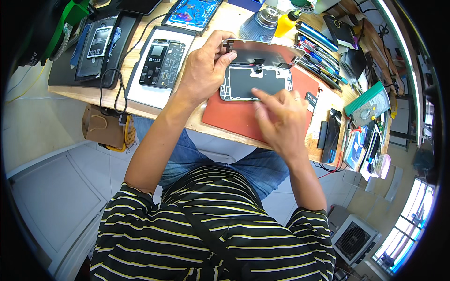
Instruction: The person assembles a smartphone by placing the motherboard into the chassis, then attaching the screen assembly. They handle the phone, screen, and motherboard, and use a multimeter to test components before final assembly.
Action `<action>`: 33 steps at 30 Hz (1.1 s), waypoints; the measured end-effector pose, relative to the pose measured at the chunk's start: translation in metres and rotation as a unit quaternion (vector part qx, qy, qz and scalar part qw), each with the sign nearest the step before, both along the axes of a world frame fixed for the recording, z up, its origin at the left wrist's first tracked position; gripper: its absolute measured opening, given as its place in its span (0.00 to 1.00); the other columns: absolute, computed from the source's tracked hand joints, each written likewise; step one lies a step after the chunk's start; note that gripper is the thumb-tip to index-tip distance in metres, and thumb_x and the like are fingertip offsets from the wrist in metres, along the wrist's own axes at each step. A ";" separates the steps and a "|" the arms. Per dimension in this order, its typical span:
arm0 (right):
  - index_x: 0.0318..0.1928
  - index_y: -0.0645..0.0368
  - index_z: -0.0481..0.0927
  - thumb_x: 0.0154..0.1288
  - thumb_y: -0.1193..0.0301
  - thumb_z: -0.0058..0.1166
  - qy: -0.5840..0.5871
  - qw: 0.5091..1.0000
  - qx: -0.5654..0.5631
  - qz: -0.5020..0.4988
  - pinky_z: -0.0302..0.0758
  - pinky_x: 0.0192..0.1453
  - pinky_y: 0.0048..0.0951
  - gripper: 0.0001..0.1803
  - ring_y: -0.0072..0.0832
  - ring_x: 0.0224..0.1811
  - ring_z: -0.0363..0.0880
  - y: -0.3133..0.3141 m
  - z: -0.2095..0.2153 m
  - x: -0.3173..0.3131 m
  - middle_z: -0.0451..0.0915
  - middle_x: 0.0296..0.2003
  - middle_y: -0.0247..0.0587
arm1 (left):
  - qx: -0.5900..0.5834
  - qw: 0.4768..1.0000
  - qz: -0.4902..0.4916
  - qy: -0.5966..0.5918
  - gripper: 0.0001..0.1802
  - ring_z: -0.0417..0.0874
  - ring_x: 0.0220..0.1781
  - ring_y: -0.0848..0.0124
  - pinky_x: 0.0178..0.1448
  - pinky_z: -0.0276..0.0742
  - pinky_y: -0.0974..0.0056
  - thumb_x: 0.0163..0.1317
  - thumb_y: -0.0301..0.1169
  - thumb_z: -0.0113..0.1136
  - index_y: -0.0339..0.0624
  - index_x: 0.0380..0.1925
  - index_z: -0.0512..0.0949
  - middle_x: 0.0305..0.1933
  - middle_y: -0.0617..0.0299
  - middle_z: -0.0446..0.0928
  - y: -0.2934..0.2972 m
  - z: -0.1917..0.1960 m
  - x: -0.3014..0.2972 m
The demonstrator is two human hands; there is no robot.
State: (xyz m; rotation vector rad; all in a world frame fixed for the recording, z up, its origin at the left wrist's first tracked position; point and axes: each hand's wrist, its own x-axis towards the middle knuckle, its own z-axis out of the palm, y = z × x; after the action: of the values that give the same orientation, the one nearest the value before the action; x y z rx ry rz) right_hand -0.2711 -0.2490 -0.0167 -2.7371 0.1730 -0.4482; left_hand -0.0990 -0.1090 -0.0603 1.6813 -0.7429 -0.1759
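Observation:
An opened phone lies on a reddish-brown mat in front of me. Its flat half shows a dark inner face with a pale, detailed rim. The other half, a thin glossy panel, stands raised along the far side and reflects the mat. My left hand grips this panel's left end between thumb and fingers. Over the near right part of the flat half hovers my right hand, slightly blurred, index finger and thumb apart with nothing seen between them. Whether its fingertip touches the phone I cannot tell.
To the left lie a phone-shaped board on a white pad and a battery on a dark tray. Behind stand a glass jar and a yellow bottle. Pens and tools and a green multimeter crowd the right.

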 end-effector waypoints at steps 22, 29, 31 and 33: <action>0.55 0.48 0.89 0.64 0.59 0.67 0.009 1.000 0.004 0.000 0.62 0.46 0.43 0.19 0.38 0.39 0.74 0.008 -0.001 0.012 0.76 0.31 0.39 | -0.040 0.999 0.000 0.014 0.18 0.85 0.44 0.76 0.52 0.82 0.68 0.72 0.21 0.62 0.42 0.59 0.74 0.39 0.59 0.84 -0.001 0.001 -0.003; 0.55 0.49 0.89 0.65 0.55 0.66 0.031 0.998 -0.033 -0.042 0.63 0.45 0.43 0.21 0.38 0.40 0.75 -0.009 -0.004 0.020 0.77 0.31 0.40 | -0.029 1.000 0.000 0.007 0.18 0.85 0.43 0.76 0.51 0.81 0.68 0.72 0.22 0.63 0.42 0.60 0.74 0.39 0.60 0.84 0.000 0.001 -0.002; 0.53 0.50 0.89 0.65 0.55 0.66 0.020 0.998 -0.047 -0.035 0.63 0.44 0.43 0.20 0.38 0.39 0.76 -0.010 -0.005 0.022 0.78 0.31 0.40 | -0.027 1.000 0.002 0.004 0.18 0.85 0.43 0.76 0.51 0.81 0.68 0.72 0.22 0.63 0.42 0.59 0.74 0.39 0.60 0.84 0.000 0.002 -0.003; 0.51 0.50 0.90 0.66 0.55 0.65 0.025 0.998 -0.047 -0.028 0.64 0.44 0.43 0.19 0.39 0.38 0.77 -0.010 -0.004 0.024 0.79 0.30 0.41 | -0.014 1.000 0.007 -0.003 0.18 0.84 0.43 0.76 0.51 0.81 0.68 0.72 0.22 0.62 0.42 0.59 0.74 0.39 0.61 0.84 0.001 0.002 -0.003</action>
State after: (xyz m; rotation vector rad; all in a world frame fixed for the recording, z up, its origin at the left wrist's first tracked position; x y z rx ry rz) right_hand -0.2473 -0.2589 -0.0211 -2.8440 0.2469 -0.4138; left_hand -0.1025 -0.1085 -0.0588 1.6616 -0.7349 -0.1502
